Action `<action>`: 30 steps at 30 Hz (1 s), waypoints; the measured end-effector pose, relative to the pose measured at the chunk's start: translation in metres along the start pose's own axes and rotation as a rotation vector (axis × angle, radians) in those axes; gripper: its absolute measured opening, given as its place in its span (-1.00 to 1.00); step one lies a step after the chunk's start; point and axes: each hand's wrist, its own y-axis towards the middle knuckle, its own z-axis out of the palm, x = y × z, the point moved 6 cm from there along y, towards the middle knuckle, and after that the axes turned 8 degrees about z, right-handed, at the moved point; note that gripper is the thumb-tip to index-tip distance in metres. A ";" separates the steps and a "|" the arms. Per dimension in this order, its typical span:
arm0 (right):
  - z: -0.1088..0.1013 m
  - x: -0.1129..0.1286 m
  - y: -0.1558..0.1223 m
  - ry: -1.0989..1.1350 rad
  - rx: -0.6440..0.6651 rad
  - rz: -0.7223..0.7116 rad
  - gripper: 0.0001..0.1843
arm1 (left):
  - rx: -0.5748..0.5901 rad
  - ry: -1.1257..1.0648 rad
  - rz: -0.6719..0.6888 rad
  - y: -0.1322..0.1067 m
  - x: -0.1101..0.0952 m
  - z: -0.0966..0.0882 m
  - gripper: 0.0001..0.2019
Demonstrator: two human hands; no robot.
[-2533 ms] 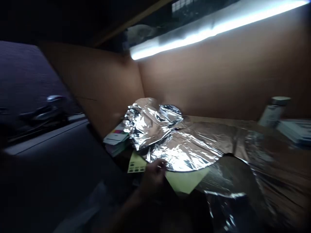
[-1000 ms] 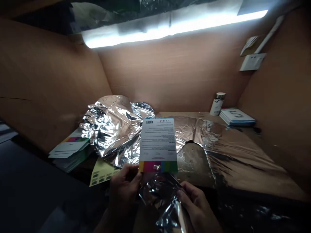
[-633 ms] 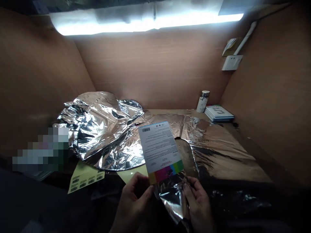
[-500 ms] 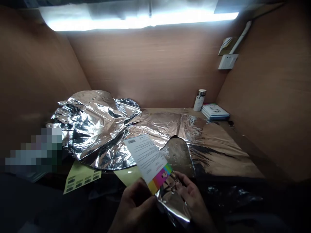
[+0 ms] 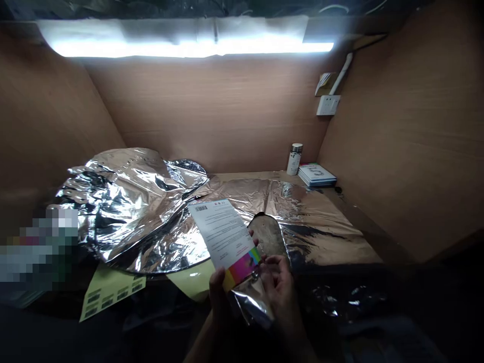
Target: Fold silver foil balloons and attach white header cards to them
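Note:
A white printed card [image 5: 223, 227] with a barcode, lines of text and a coloured band at its lower end is tilted in front of me. My left hand [image 5: 218, 295] is closed on it, the thumb at its lower left edge and fingertips showing from behind its right edge. Shiny silver film [image 5: 251, 297] hangs just below the coloured band. My right hand [image 5: 278, 282] is closed in a pinch by the card's lower right corner, with its fingers on the silver film. Whether card and film are joined cannot be seen.
Crumpled silver foil [image 5: 124, 206] covers much of the table. Yellow label sheets [image 5: 113, 290] hang at its front edge. A white bottle [image 5: 294, 160] and a stack of flat white items [image 5: 316, 175] stand at the back right. Wooden panels [image 5: 212, 111] enclose the table.
The view has shifted, so the surroundings sit further left. My left hand has moved under the card, its fingertips now showing at the right edge. My right hand remains near the lower corner.

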 end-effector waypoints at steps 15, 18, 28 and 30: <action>0.040 0.051 -0.045 -1.064 0.012 -1.237 -0.57 | 0.028 -0.051 -0.144 0.018 -0.005 -0.003 -0.07; 0.045 0.041 -0.046 -1.119 0.021 -1.282 -0.52 | 0.018 -0.083 -0.094 0.018 -0.007 -0.005 -0.07; 0.047 0.032 -0.027 -1.190 0.267 -0.914 -0.28 | -0.018 -0.184 -0.122 0.009 0.020 -0.001 -0.17; 0.043 0.039 -0.014 -1.229 0.308 -0.765 -0.28 | -0.027 -0.064 -0.099 0.011 0.023 -0.003 -0.22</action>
